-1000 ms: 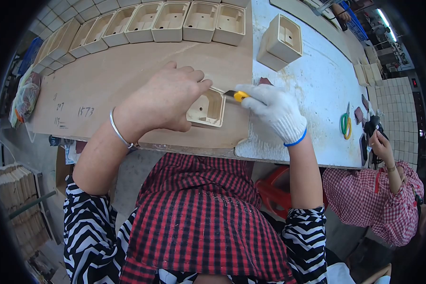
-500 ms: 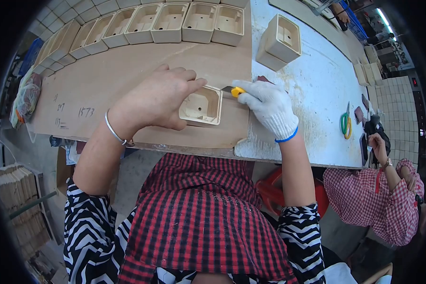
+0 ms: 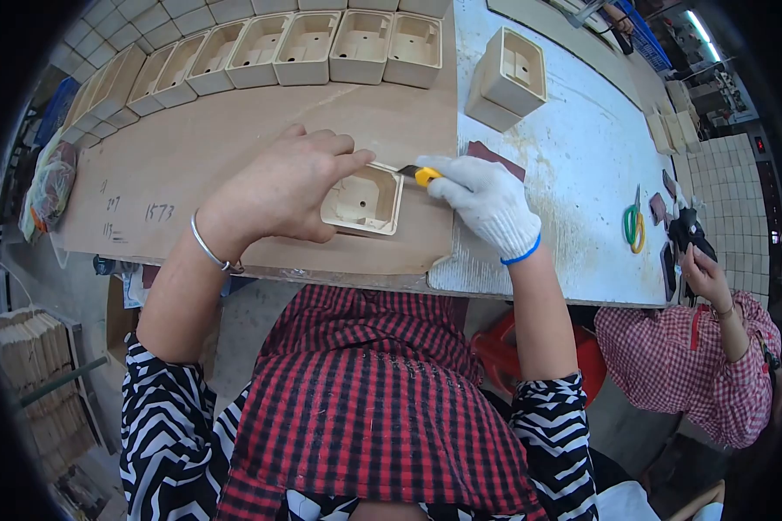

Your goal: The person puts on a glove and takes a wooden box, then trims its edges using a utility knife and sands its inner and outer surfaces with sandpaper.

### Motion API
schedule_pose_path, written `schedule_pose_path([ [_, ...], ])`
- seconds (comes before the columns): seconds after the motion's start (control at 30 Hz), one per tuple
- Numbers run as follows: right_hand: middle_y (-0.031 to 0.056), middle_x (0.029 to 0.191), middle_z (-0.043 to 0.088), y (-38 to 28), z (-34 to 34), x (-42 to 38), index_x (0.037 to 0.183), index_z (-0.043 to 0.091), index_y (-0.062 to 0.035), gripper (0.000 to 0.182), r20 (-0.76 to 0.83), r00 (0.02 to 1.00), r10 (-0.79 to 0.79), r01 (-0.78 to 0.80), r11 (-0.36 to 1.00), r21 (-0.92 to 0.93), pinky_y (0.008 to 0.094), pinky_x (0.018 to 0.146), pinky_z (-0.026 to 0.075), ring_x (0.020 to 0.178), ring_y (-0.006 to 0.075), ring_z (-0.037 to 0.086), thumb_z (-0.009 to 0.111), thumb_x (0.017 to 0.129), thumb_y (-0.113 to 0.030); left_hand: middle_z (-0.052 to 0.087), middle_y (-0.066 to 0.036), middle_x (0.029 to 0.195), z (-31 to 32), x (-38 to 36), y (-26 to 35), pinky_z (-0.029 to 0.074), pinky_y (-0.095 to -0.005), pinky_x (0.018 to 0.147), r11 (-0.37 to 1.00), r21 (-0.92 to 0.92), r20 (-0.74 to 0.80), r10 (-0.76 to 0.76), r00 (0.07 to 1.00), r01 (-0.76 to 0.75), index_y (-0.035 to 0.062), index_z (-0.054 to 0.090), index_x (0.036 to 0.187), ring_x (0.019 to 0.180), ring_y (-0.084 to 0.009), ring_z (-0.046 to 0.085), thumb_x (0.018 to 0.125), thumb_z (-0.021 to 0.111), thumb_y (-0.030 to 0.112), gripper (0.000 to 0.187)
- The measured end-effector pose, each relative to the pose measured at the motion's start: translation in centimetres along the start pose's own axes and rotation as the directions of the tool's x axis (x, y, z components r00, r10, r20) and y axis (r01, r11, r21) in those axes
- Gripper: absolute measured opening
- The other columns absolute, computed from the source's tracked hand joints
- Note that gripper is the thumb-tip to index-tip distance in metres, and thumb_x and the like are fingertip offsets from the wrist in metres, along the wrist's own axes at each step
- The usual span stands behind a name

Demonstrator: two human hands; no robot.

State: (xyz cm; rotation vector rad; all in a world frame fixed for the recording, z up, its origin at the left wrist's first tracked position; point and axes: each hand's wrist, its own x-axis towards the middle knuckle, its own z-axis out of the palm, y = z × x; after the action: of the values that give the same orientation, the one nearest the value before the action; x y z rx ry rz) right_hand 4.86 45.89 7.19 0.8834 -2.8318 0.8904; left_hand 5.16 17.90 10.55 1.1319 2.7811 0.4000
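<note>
A worker's right hand, in a white knit glove with a blue cuff, grasps a yellow utility knife, its dark blade at the far right corner of a cream rectangular box. The bare left hand, a silver bangle at its wrist, grips the box's left end, thumb on the near side and index finger along the far rim. The box lies open side up on a brown cardboard sheet (handwritten "1573" shows at left) near the tabletop's front edge. Just right of the glove's fingertips, a dark red sheet rests on the white tabletop. Beyond stand two stacked boxes, and a curving row of similar boxes lines the far side. Farther right lie scissors with green and yellow handles, near a co-worker in a red-and-white checked garment.
</note>
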Motion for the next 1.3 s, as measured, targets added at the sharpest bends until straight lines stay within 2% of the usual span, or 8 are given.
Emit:
schedule_pose_path([
  [0.1, 0.0154, 0.095, 0.07, 0.3, -0.2, 0.3, 0.114, 0.071, -0.0088, 0.03, -0.022, 0.99, 0.136, -0.138, 0.977, -0.163, 0.035, 0.078, 0.053, 0.085, 0.0288, 0.067, 0.065, 0.087, -0.022, 0.063, -0.012, 0.109, 0.1, 0.0, 0.0, 0.043, -0.0423, 0.094, 1.0, -0.004, 0.002, -0.001, 1.0, 0.001, 0.0036, 0.059, 0.128, 0.105, -0.0288, 0.06, 0.055, 0.078, 0.018, 0.076],
  [0.27, 0.015, 0.098, 0.071, -0.1, 0.1, -0.2, 0.116, 0.07, -0.0082, 0.031, -0.052, 0.999, -0.01, 0.01, 1.0, -0.007, 0.0339, 0.08, 0.052, 0.087, 0.0274, 0.067, 0.065, 0.088, -0.021, 0.062, -0.012, 0.108, 0.3, -0.2, -0.4, 0.043, -0.0419, 0.093, 1.0, -0.004, -0.004, 0.01, 1.0, -0.01, 0.0042, 0.059, 0.128, 0.105, -0.0286, 0.06, 0.055, 0.078, 0.018, 0.077],
  [0.4, 0.0147, 0.101, 0.071, -0.1, -0.2, 0.4, 0.117, 0.07, -0.0073, 0.032, -0.01, 0.999, 0.051, -0.052, 0.98, -0.192, 0.0324, 0.083, 0.052, 0.09, 0.0264, 0.067, 0.065, 0.088, -0.02, 0.062, -0.011, 0.108, 0.2, 0.0, -0.4, 0.043, -0.0414, 0.093, 1.0, -0.016, -0.012, 0.017, 1.0, -0.017, 0.0047, 0.059, 0.129, 0.105, -0.0283, 0.06, 0.054, 0.078, 0.017, 0.078],
  [0.5, 0.0144, 0.104, 0.071, 0.3, 0.0, 0.1, 0.118, 0.07, -0.0069, 0.032, -0.017, 0.996, 0.092, -0.09, 0.994, 0.061, 0.032, 0.085, 0.051, 0.092, 0.0254, 0.067, 0.064, 0.09, -0.021, 0.062, -0.011, 0.108, 0.2, -0.2, -0.6, 0.043, -0.041, 0.093, 1.0, -0.019, -0.008, 0.004, 1.0, -0.004, 0.005, 0.059, 0.128, 0.106, -0.0279, 0.06, 0.054, 0.078, 0.016, 0.078],
  [0.63, 0.0139, 0.105, 0.071, -0.4, -0.6, 0.6, 0.118, 0.069, -0.0064, 0.032, 0.068, 0.99, 0.127, -0.134, 0.985, 0.105, 0.0312, 0.087, 0.051, 0.094, 0.0241, 0.066, 0.064, 0.091, -0.023, 0.063, -0.01, 0.108, 0.1, 0.2, -0.5, 0.043, -0.0404, 0.093, 1.0, -0.01, -0.007, 0.022, 1.0, -0.022, 0.0053, 0.06, 0.128, 0.106, -0.0274, 0.06, 0.054, 0.078, 0.015, 0.077],
  [0.77, 0.0139, 0.107, 0.071, -0.8, -1.4, 1.0, 0.119, 0.069, -0.0062, 0.033, 0.176, 0.961, 0.213, -0.233, 0.967, 0.1, 0.0313, 0.088, 0.05, 0.094, 0.0237, 0.066, 0.063, 0.092, -0.025, 0.063, -0.01, 0.108, -0.1, 0.3, -0.4, 0.043, -0.0403, 0.093, 1.0, -0.005, 0.008, 0.029, 1.0, -0.029, 0.0055, 0.06, 0.128, 0.106, -0.0273, 0.06, 0.055, 0.078, 0.014, 0.076],
  [0.93, 0.0143, 0.106, 0.071, -0.4, -1.7, 0.7, 0.12, 0.069, -0.0064, 0.034, 0.199, 0.955, 0.221, -0.244, 0.965, 0.099, 0.0315, 0.088, 0.05, 0.095, 0.0243, 0.066, 0.063, 0.092, -0.025, 0.063, -0.01, 0.109, 0.1, 0.6, -0.6, 0.043, -0.0406, 0.093, 0.998, -0.004, 0.003, 0.056, 0.998, -0.056, 0.0065, 0.06, 0.128, 0.106, -0.0273, 0.059, 0.055, 0.079, 0.013, 0.076],
  [1.3, 0.0135, 0.101, 0.072, 0.4, -2.2, 0.4, 0.12, 0.069, -0.0061, 0.034, 0.24, 0.959, 0.154, -0.165, 0.986, 0.029, 0.0318, 0.083, 0.051, 0.088, 0.0222, 0.065, 0.064, 0.092, -0.025, 0.063, -0.009, 0.108, -0.1, 1.0, -0.1, 0.042, -0.0404, 0.093, 0.997, 0.037, 0.02, 0.071, 0.997, -0.071, 0.0084, 0.06, 0.126, 0.106, -0.027, 0.059, 0.055, 0.081, 0.012, 0.074],
])
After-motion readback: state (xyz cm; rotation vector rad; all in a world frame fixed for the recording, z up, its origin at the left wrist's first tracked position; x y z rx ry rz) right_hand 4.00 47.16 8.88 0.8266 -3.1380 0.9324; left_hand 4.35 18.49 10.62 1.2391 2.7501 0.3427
